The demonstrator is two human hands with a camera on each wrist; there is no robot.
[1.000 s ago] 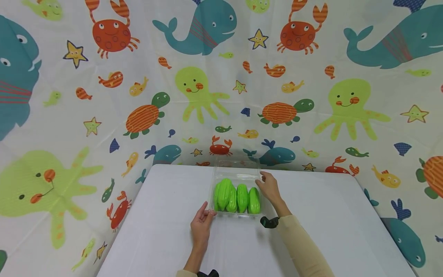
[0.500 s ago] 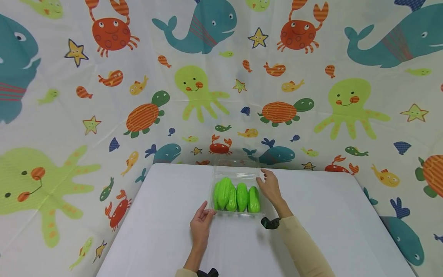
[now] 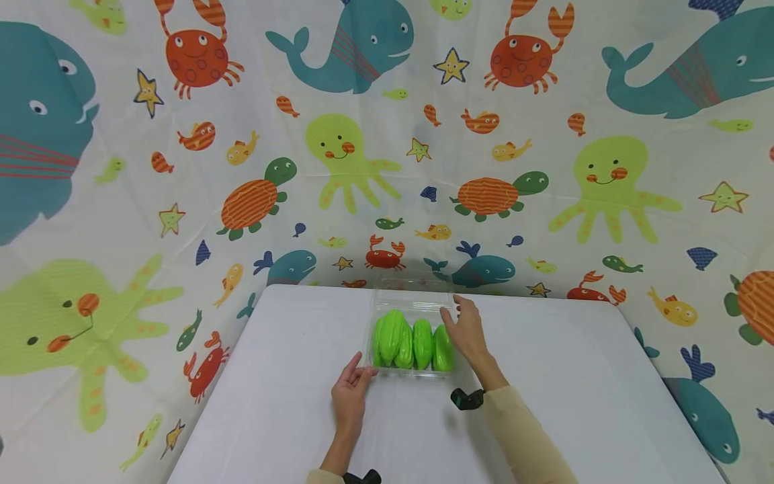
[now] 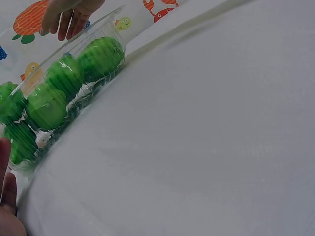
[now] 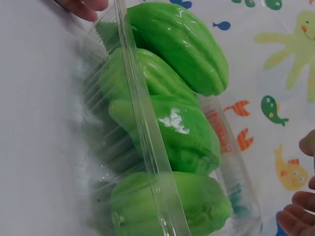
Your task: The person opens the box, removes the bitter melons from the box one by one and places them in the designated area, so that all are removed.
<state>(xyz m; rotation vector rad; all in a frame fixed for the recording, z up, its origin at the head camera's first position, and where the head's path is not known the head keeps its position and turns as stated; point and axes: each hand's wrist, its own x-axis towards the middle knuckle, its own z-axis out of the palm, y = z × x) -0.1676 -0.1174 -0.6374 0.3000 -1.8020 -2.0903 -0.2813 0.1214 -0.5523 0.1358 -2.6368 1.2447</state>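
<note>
A clear plastic box with its lid raised at the back sits near the table's far edge. Several glossy green, ridged fruits, which look like star fruits, lie side by side in it. At the box's front left corner is my left hand, its thumb tip at the rim; whether it touches cannot be told. My right hand is at the box's right side towards the back, fingers spread, thumb over the rightmost fruit. Neither hand holds anything. In the right wrist view the fruits show above the box's rim.
White cloth covers the table. Behind it hangs a curtain printed with sea animals, close to the raised lid. Each wrist wears a black strap device, the right one near the box's front right.
My right hand has shifted slightly left, its thumb now over the box's right side. My left hand, the box and the fruits stay where they were.
</note>
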